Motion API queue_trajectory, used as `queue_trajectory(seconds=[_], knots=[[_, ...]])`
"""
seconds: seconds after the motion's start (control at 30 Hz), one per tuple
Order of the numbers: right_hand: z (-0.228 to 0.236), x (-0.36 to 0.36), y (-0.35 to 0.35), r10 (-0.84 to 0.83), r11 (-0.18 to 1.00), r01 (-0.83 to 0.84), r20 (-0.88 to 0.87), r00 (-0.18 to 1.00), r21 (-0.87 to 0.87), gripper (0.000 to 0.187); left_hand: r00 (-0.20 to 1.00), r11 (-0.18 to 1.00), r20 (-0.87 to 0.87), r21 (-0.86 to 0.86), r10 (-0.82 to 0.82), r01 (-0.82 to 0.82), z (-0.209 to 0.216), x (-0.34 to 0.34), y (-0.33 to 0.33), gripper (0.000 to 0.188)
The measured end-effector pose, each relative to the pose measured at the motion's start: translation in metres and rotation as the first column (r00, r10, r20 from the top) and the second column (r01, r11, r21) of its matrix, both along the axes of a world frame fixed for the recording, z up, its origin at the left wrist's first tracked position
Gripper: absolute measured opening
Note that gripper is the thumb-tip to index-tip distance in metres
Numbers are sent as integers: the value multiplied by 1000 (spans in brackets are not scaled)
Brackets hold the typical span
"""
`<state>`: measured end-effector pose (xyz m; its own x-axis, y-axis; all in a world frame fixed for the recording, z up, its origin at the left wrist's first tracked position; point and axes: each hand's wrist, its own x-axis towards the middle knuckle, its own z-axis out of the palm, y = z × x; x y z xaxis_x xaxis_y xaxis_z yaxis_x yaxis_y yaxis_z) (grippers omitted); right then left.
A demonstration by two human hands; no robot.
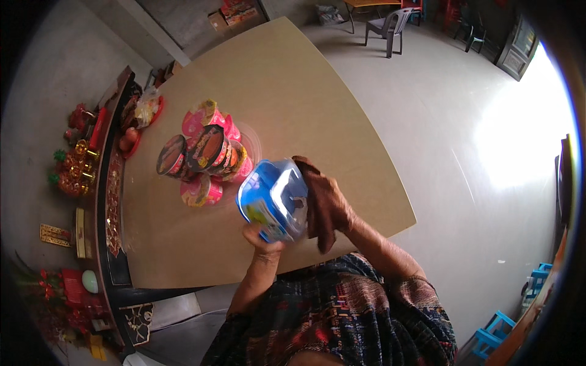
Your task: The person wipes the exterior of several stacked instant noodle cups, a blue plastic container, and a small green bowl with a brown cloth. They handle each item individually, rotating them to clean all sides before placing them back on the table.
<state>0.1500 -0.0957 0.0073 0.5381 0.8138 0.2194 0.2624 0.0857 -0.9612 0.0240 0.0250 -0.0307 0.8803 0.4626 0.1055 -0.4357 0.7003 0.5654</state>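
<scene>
A blue and clear plastic box (273, 198) with a coloured label is held tilted above the near part of the table. My left hand (262, 239) grips its lower corner, fingers partly hidden beneath it. Against the clear right side, my right hand (334, 198) presses a dark brown cloth (318, 210), its fingers closed on the fabric and one end hanging down. Just beyond the box, several instant noodle bowls (209, 149), black and pink, are piled on a round clear tray (255, 143).
The wide tan table (293, 91) fills the middle. Along its left side runs a dark carved cabinet (110, 207) with gold and red ornaments; red plates (133, 145) with fruit and a bag are beside it. A grey chair (388, 29) stands far off, blue stools (493, 334) at lower right.
</scene>
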Motion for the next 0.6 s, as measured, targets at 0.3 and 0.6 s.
queue_trajectory(seconds=[0.3, 0.6], knots=[[-37, -68, 7, -346, 892, 453, 649, 677, 3, 57, 927, 972, -294, 52, 234, -229, -8, 31, 8, 68], [-21, -37, 0, -564, 825, 516, 278, 778, 231, 19, 945, 973, -235, 105, 227, -208, 20, 42, -7, 56]])
